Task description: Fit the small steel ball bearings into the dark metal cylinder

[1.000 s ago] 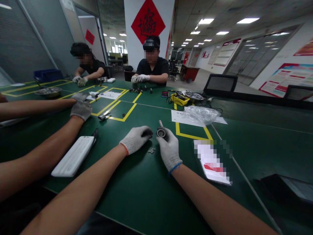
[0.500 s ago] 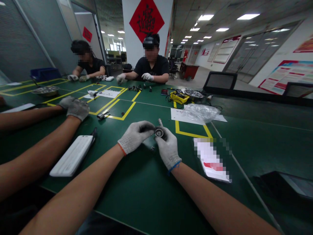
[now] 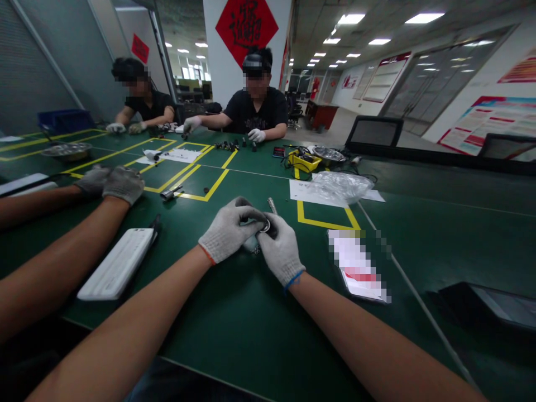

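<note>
My left hand point(image 3: 228, 230), in a white knit glove with an orange cuff, is closed with thumb and fingertips on a small round metal part point(image 3: 267, 225). My right hand point(image 3: 281, 248), gloved with a blue cuff, grips the same part from the other side. Fingers cover most of it, leaving only a bright rim edge in sight. Just beyond my right hand a slim ridged metal piece point(image 3: 272, 205) points up and away; whether it joins the round part I cannot tell. Tiny ring-like pieces point(image 3: 254, 250) lie on the green table point(image 3: 234, 318) below my hands.
A white power-bank-like device point(image 3: 117, 265) lies left, near another person's gloved hands point(image 3: 123, 185). To the right are a phone-like item point(image 3: 358, 268) and a dark device point(image 3: 494, 304). Farther off sit a metal cylinder point(image 3: 171, 194), plastic bag point(image 3: 341, 187) and yellow tray point(image 3: 305, 160).
My left fingers have moved over the round part, whose open face showed before and is now mostly covered. Across the table, a person's hand has shifted left.
</note>
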Demonstrator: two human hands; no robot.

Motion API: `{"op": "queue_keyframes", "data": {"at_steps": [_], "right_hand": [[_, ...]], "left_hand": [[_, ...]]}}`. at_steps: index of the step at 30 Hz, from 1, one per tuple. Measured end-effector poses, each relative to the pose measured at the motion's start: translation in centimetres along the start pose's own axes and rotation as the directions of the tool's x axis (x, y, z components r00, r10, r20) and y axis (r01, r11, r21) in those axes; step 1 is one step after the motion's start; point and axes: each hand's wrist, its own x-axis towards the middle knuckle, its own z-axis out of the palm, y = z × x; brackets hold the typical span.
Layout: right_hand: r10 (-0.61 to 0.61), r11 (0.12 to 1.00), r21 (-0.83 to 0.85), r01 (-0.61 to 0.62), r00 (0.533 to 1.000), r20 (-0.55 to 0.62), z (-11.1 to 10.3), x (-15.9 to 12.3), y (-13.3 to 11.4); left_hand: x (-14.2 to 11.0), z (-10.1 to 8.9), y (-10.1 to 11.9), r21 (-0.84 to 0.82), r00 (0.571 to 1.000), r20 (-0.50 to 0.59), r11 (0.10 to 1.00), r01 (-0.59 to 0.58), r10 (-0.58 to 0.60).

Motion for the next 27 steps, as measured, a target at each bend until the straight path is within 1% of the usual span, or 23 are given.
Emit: {"op": "queue_keyframes", "data": {"at_steps": [3, 8, 18, 21, 23, 25, 27], "right_hand": [[-0.031, 0.998, -0.047, 0.031, 1.0, -0.003, 0.0, 0.0, -0.1], [-0.04, 0.994, -0.107, 0.039, 0.999, -0.01, 0.0, 0.1, -0.4], [-0.046, 0.992, -0.122, 0.043, 0.999, -0.025, 0.0, 0.0, 0.0], [-0.051, 0.991, -0.123, 0.047, 0.998, -0.031, 0.0, 0.0, -0.1], [-0.048, 0.992, -0.117, 0.044, 0.998, -0.033, 0.0, 0.0, -0.1], [-0.048, 0.992, -0.117, 0.044, 0.998, -0.032, 0.0, -0.1, -0.3], [-0.055, 0.99, -0.13, 0.052, 0.998, -0.019, 0.0, -0.1, -0.4]], "left_hand": [[0.0, 0.0, 0.1, 0.037, 1.0, -0.01, 0.999, -0.007, 0.007], [-0.1, 0.2, 0.3, 0.098, 1.0, -0.025, 0.995, -0.002, 0.005], [-0.2, 0.5, 0.6, 0.232, 0.999, -0.037, 0.973, 0.001, 0.008], [-0.2, 0.7, 0.9, 0.206, 0.998, -0.057, 0.978, 0.009, 0.002], [-0.2, 0.8, 0.9, 0.174, 0.994, -0.101, 0.984, 0.049, -0.032], [0.0, 0.9, 0.8, 0.108, 0.985, -0.136, 0.987, 0.121, -0.106], [0.2, 1.1, 0.4, 0.01, 0.973, -0.118, 0.979, 0.202, -0.2]]}}
